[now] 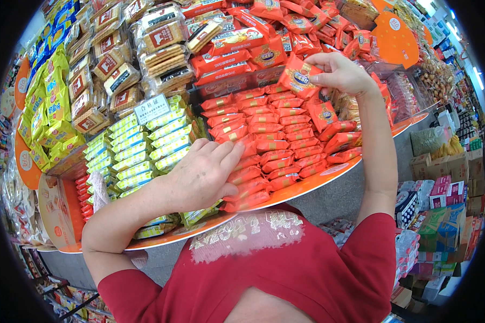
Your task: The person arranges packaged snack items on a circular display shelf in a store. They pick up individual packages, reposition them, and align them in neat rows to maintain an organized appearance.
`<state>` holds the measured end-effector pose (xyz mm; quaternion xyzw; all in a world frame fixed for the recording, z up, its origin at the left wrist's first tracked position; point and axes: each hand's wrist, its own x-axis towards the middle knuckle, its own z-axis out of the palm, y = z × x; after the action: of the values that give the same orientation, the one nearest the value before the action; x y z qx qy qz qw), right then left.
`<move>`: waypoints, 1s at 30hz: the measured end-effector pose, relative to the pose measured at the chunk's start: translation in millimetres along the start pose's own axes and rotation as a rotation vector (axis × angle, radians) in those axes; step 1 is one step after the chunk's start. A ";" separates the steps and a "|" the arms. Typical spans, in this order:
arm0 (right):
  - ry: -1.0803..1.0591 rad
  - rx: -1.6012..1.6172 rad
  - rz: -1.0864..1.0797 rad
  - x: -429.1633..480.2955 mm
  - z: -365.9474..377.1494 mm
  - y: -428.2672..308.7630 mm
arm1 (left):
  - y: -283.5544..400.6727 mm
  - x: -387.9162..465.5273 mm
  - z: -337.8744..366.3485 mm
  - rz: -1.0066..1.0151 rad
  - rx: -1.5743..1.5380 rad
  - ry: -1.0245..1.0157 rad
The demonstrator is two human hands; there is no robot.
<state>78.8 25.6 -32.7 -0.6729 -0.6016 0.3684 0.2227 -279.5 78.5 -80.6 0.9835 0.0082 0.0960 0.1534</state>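
Note:
My right hand (341,74) pinches a red snack packet (300,76) by its right edge, above the back of a compartment of red packets. Below it stand rows of small red packets (273,127), packed closely on edge. My left hand (204,173) lies palm down against the left-hand column of these packets, thumb and forefinger apart. It covers part of the column and of the green-and-white packets (137,155) beside it. Several red packets (343,137) lie looser and tilted at the right end of the compartment.
Behind the rows are clear-wrapped biscuits (163,34), a heap of red packets (303,24) and yellow packets (50,105). An orange curved rim (323,175) edges the display in front of me. A card with writing (151,109) stands among the green packets. Cartons (444,226) are stacked at right.

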 end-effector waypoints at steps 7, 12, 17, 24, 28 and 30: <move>-0.322 0.261 -0.243 9.1 37.2 -66.6 | 0.0 1.4 -6.5 -0.064 -0.076 -0.099; -0.319 0.293 -0.285 31.0 70.3 -69.1 | 0.8 -0.2 -3.0 -0.029 -0.065 -0.009; -0.165 0.192 -0.276 41.8 93.7 -45.8 | 0.1 2.9 -2.9 0.014 -0.040 0.016; -0.319 -0.328 -0.450 36.1 117.3 -56.6 | 2.0 2.9 -7.5 -0.047 -0.060 -0.053; -0.423 -0.341 -0.392 35.9 117.3 -59.2 | 6.9 3.0 -13.8 -0.074 0.025 0.022; -0.431 -0.288 -0.391 35.8 116.9 -54.9 | 3.4 2.9 -9.4 -0.110 -0.037 0.047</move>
<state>-45.8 53.4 -73.6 -0.4756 -0.7988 0.3637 0.0596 -278.5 78.2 -70.3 0.9760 0.0641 0.1108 0.1764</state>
